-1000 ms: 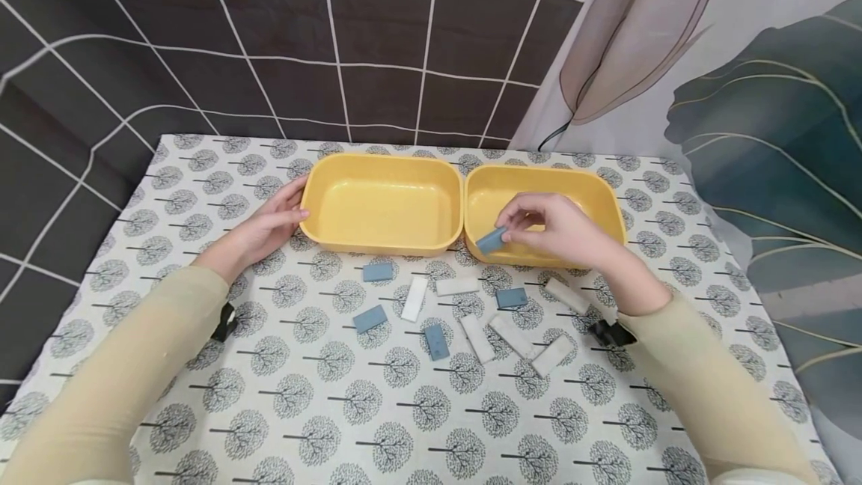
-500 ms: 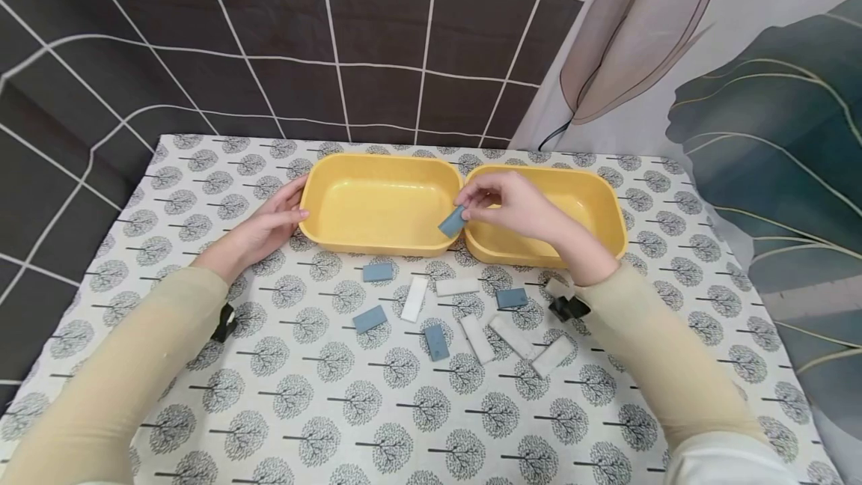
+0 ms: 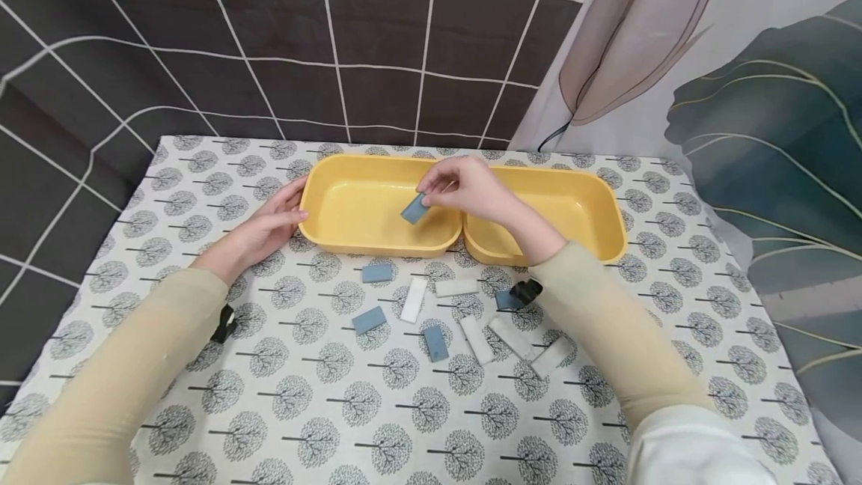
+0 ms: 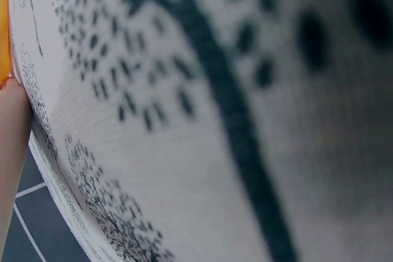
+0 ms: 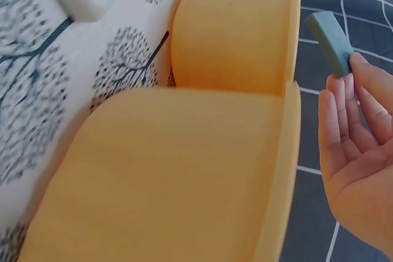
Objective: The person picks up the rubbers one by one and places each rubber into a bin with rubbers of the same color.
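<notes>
In the head view, my right hand point(image 3: 468, 187) pinches a small blue-grey rectangular block point(image 3: 414, 208) between thumb and fingers, over the left yellow bin point(image 3: 357, 219). The right wrist view shows the block point(image 5: 331, 42) held at one end, tilted, clear of the bin walls. My left hand point(image 3: 269, 224) touches the outer left side of that bin, thumb and fingers spread along it. The right yellow bin point(image 3: 586, 208) stands beside it, partly hidden by my right hand and forearm. In the left wrist view only a strip of my left hand or wrist point(image 4: 12, 133) shows.
Several blocks lie in front of the bins, including blue ones point(image 3: 370, 319) and white or grey ones point(image 3: 477, 340). My right wrist's black camera partly covers one blue block point(image 3: 506, 300). A tree-patterned cloth point(image 3: 323, 380) covers the table; a dark tiled backdrop point(image 3: 269, 36) rises behind.
My right hand has carried the blue-grey block leftward, from over the right bin across the shared edge to over the left bin. The left hand has stayed put.
</notes>
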`<state>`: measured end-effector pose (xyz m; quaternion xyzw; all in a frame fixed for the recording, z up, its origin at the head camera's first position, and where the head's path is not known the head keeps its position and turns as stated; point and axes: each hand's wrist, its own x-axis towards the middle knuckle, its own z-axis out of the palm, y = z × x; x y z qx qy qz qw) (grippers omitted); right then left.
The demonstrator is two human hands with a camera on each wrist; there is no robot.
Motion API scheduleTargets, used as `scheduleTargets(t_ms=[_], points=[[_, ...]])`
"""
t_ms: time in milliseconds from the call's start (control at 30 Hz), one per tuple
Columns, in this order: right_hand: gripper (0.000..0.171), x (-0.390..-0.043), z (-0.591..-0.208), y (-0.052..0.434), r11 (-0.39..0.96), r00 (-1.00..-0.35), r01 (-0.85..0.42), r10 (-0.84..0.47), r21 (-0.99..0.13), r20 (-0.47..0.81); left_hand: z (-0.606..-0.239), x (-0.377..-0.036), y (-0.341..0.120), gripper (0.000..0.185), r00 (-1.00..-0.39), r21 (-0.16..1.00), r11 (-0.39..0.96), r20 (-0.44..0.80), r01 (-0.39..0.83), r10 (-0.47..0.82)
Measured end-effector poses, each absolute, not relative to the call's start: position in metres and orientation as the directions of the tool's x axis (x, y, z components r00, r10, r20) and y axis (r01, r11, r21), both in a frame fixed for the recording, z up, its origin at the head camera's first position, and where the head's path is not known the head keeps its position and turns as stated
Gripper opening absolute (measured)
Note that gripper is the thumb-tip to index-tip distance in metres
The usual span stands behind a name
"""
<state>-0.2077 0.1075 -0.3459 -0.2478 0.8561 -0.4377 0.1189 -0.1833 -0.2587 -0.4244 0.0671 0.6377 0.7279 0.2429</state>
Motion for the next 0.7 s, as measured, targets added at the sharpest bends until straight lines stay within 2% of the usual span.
scheduleTargets(t_ms=[533,700], points=[[0.016,-0.233,-0.364,0.052,0.426,-0.822,-0.277,-0.569,-0.861,-0.017,-0.427,-0.185,-0.258,0.087,-0.87,0.958,-0.086,-0.21,-0.275,0.446],[0.014,-0.238,-0.368,0.036,0.424,-0.806,-0.298,-0.592,-0.855,-0.013,-0.426,-0.185,-0.259,0.087,-0.872,0.958,-0.074,-0.217,-0.276,0.439]])
